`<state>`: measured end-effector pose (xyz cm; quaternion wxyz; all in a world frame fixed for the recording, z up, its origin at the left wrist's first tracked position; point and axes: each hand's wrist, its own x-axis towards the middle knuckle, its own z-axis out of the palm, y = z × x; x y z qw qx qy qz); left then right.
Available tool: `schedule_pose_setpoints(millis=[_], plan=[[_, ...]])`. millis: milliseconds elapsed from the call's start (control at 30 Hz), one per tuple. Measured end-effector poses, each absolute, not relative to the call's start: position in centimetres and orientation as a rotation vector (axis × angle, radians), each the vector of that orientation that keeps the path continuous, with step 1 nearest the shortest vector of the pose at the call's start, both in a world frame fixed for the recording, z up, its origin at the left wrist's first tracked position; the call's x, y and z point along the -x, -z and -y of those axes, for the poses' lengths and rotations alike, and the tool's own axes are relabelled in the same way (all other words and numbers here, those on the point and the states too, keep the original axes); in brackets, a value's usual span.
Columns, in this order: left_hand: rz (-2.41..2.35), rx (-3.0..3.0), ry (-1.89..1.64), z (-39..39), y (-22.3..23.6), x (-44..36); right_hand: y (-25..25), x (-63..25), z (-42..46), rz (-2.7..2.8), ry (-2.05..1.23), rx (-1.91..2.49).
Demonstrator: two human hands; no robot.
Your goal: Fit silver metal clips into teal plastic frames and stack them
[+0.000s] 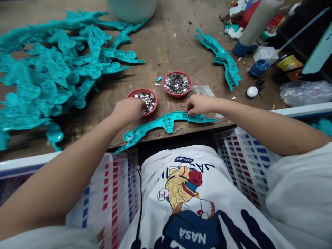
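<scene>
A long turquoise plastic part (168, 121) lies along the table's near edge in front of me, its hollow side up. My left hand (131, 109) reaches into a small red basket (129, 94) of shiny metal pieces (149, 101). Its fingers are curled together, and whatever they pinch is hidden. Over the right half of the turquoise part, my right hand (198, 104) is closed with fingertips down at its surface. A tiny thin object shows beside those fingers, too small to name. Just behind, a second red basket (177, 95) holds more small metal pieces.
A large heap of turquoise parts (52, 69) covers the left side. Another such part (220, 57) lies back right. Bottles, a blue cup (259, 68), a white round object (252, 91) and plastic bags crowd the right. Plastic crates (241, 152) flank my lap.
</scene>
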<state>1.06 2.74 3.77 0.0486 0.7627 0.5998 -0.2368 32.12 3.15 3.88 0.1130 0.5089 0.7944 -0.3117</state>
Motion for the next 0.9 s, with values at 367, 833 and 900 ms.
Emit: schedule_pose_setpoints(millis=[367,833,900], plan=[[-1.961,-2.297,0.637,-2.2,-4.4,-1.8,-3.7,-32.0,-3.1,-2.171,1.115,-1.599],[-1.985,-2.313,0.421,-2.3,-4.4,-1.5,-3.6,-31.1,-1.9,-2.436,0.618,-1.477],[-1.976,-2.309,0.416,-2.3,-4.5,-1.4,-3.6,-30.8,-1.6,-2.433,0.621,-1.497]])
